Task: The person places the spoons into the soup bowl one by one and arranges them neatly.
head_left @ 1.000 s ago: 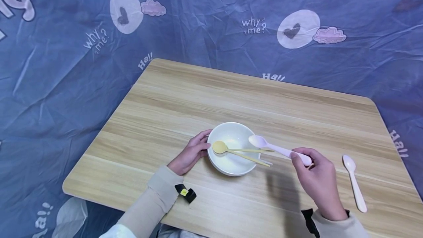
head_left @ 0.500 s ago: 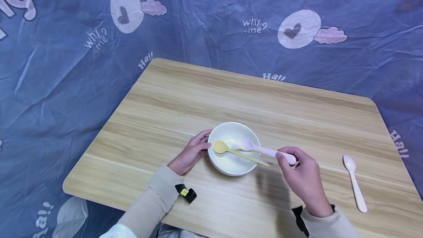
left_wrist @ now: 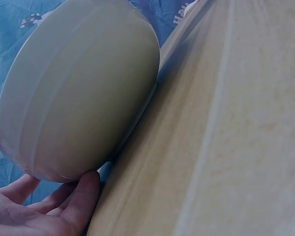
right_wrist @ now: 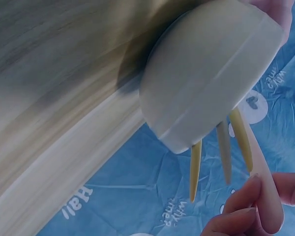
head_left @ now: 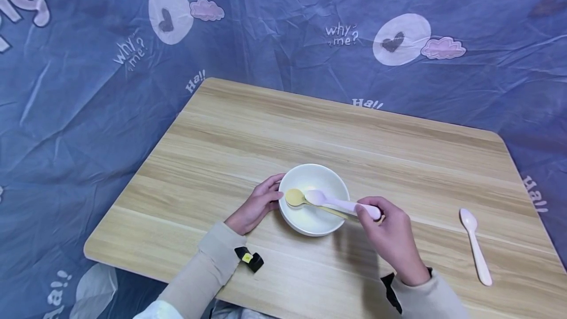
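A white bowl (head_left: 305, 224) stands near the front of the table. My left hand (head_left: 254, 206) grips its left side, thumb at the rim and fingers (left_wrist: 83, 199) low against the outer wall. In my right hand (head_left: 392, 238) a pale lilac spoon (head_left: 316, 197) is pinched by the handle, its head over the inside of the bowl. Beneath it a yellow spoon (head_left: 294, 197) leans in the bowl. The right wrist view shows two yellow handles (right_wrist: 195, 172) and a whitish handle (right_wrist: 224, 155) sticking out past the rim, beside the lilac spoon's handle (right_wrist: 270, 201).
To the right, a white spoon (head_left: 476, 247) lies on the wooden table (head_left: 354, 137). A blue printed cloth (head_left: 283, 28) hangs behind the table and along its left side. Black straps (head_left: 249, 258) sit at both wrists.
My right hand has moved left with the lilac spoon, bringing its head from the bowl's right rim to over the inside, near the yellow spoon. The left hand and bowl have stayed put.
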`<state>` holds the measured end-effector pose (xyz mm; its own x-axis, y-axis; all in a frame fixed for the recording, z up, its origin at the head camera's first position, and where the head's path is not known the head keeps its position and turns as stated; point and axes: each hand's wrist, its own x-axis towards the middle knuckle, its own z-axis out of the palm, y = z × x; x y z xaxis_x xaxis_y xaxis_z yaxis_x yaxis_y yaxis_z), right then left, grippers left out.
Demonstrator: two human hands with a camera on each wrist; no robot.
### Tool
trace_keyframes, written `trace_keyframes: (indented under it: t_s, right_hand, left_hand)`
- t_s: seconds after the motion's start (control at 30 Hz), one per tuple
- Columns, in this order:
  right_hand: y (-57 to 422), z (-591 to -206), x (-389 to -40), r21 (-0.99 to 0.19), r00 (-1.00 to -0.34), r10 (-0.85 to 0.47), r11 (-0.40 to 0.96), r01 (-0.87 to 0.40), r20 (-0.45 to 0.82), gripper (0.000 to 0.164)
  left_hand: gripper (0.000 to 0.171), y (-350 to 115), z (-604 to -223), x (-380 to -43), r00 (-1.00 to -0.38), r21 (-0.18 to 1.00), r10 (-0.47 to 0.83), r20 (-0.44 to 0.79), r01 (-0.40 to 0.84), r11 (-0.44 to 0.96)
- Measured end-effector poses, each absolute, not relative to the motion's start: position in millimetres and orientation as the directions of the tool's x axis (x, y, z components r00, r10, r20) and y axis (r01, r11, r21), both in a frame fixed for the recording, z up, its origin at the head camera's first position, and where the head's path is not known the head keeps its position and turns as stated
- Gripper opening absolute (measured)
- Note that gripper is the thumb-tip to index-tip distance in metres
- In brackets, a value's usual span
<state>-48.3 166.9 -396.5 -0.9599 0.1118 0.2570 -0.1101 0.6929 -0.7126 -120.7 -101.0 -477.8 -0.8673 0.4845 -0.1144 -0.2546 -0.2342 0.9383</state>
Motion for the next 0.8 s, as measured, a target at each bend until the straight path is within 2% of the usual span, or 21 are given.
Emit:
trace_keyframes:
  t_s: [0.8]
  right_hand:
    - [154.3,-405.2,-60.4,-0.688,-0.974,0.017,0.710,-0.149,0.228,0.005]
  left_hand:
    - [0.060,-101.3,-476.6,-120.8,-0.864,0.938,0.490,-0.117,-0.258,-0.231]
